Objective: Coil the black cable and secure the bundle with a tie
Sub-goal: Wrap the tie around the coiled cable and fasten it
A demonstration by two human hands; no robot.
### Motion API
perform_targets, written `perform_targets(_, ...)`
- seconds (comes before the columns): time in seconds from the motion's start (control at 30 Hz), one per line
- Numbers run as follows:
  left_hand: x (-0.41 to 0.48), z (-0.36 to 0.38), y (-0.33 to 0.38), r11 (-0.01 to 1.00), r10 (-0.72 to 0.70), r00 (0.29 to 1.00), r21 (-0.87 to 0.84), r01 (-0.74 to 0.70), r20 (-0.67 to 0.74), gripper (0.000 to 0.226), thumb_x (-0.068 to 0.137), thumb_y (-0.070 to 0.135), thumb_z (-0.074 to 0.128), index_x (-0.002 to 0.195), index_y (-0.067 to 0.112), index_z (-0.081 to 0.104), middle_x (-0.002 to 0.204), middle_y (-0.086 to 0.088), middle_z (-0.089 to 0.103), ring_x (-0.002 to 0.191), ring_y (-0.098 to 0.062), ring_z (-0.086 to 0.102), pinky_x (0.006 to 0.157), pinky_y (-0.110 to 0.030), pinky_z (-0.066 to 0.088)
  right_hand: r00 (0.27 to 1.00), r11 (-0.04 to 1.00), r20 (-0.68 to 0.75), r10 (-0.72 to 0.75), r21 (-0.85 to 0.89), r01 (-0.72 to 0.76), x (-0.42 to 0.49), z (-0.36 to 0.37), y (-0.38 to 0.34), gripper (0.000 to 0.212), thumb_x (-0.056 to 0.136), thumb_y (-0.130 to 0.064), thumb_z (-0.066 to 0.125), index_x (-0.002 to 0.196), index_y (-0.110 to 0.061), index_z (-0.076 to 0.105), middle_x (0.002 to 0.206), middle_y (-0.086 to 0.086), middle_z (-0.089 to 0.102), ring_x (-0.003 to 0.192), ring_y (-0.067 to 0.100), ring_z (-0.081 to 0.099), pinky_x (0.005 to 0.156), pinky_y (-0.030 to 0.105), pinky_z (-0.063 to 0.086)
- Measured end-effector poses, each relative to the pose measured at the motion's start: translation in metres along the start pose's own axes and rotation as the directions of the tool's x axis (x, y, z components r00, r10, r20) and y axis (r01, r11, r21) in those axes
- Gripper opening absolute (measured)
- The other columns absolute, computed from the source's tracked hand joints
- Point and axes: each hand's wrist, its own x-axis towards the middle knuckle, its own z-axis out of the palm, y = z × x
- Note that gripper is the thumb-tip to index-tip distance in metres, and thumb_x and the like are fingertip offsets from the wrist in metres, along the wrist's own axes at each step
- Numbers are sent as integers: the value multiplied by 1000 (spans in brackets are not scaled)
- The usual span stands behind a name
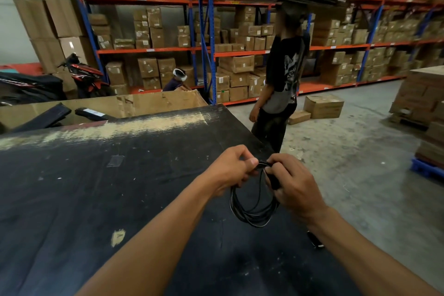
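The black cable (251, 215) hangs as a coil of several loops between my two hands, above the right part of the black table (96, 199). My left hand (231, 170) pinches the top of the coil with thumb and fingers. My right hand (292, 184) grips the same top section from the right, its fingers curled round a black piece there. Whether that piece is a tie or a plug I cannot tell.
A person in a black shirt (281, 79) walks just past the table's far right corner with flat cardboard on the head. Another person (176, 80) crouches by the shelves of boxes. A small dark object (314, 239) lies at the table's right edge. A cardboard bin (144, 103) stands behind the table.
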Motion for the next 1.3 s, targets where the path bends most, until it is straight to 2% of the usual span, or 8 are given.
perform_targets(0.13, 1, 1, 4, 999, -33, 999, -43, 31, -38, 16, 95, 19, 58, 80, 16, 56, 81, -8, 68, 56, -8, 47, 49, -23, 41, 1000, 1000, -18, -3, 22, 4, -1, -1, 0, 11, 87, -3, 65, 82, -3, 55, 91, 18, 64, 75, 28, 61, 71, 31, 48)
perform_targets(0.33, 0, 4, 3, 997, -7, 984, -82, -7, -178, 13, 88, 15, 68, 76, 13, 65, 71, -7, 59, 56, -10, 48, 49, -22, 41, 993, 998, 114, 19, 54, -25, 0, -13, -3, 16, 78, 0, 75, 94, 3, 73, 99, 21, 70, 86, 33, 69, 76, 38, 59)
perform_targets(0.47, -2, 6, 6, 992, -32, 980, -125, 7, -199, 9, 82, 12, 74, 75, 11, 68, 64, -2, 60, 52, -8, 49, 42, -16, 40, 992, 993, 124, 33, 106, -46, 4, -25, -5, 17, 76, 3, 75, 93, 1, 76, 94, 19, 72, 81, 33, 71, 66, 42, 60)
perform_targets(0.53, -3, 7, 9, 986, -58, 980, -166, 26, -192, 10, 78, 9, 78, 75, 12, 68, 68, -4, 64, 53, -8, 52, 43, -16, 41, 994, 988, 99, 46, 143, -60, 11, -29, -7, 13, 75, 5, 72, 87, 0, 76, 87, 15, 73, 74, 29, 71, 62, 40, 59)
perform_targets(0.67, -5, 7, 14, 959, -105, 983, -277, 60, -151, 19, 73, 3, 80, 85, 12, 68, 64, -1, 67, 51, -9, 49, 46, -20, 39, 982, 954, 88, 167, 237, -183, 20, -34, -7, 21, 76, 13, 70, 91, -1, 75, 86, 10, 74, 77, 20, 71, 76, 21, 56)
perform_targets(0.83, -6, 2, 15, 937, -122, 985, -343, 73, -124, 27, 71, 0, 79, 94, 12, 70, 54, 5, 66, 48, -7, 49, 44, -19, 39, 915, 863, 72, 396, 312, -398, 28, -31, -13, 17, 80, 2, 75, 93, -9, 76, 85, -1, 75, 80, 5, 67, 72, 11, 51)
perform_targets(1.13, -10, -7, 12, 962, -86, 989, -269, 51, -121, 28, 71, 1, 78, 93, 13, 67, 58, 5, 67, 51, -7, 51, 48, -20, 40, 711, 582, 390, 586, 409, -703, 47, -29, -7, 18, 75, -6, 80, 72, -22, 74, 73, -7, 71, 58, 1, 62, 54, 14, 48)
perform_targets(1.3, -10, -5, 15, 934, -117, 990, -347, 84, -74, 18, 81, 1, 69, 98, 4, 68, 73, -4, 63, 55, -8, 52, 49, -19, 40, 723, 621, 332, 606, 371, -690, 48, -26, -11, 19, 78, -5, 78, 71, -20, 69, 65, -9, 68, 61, -2, 62, 53, 11, 46)
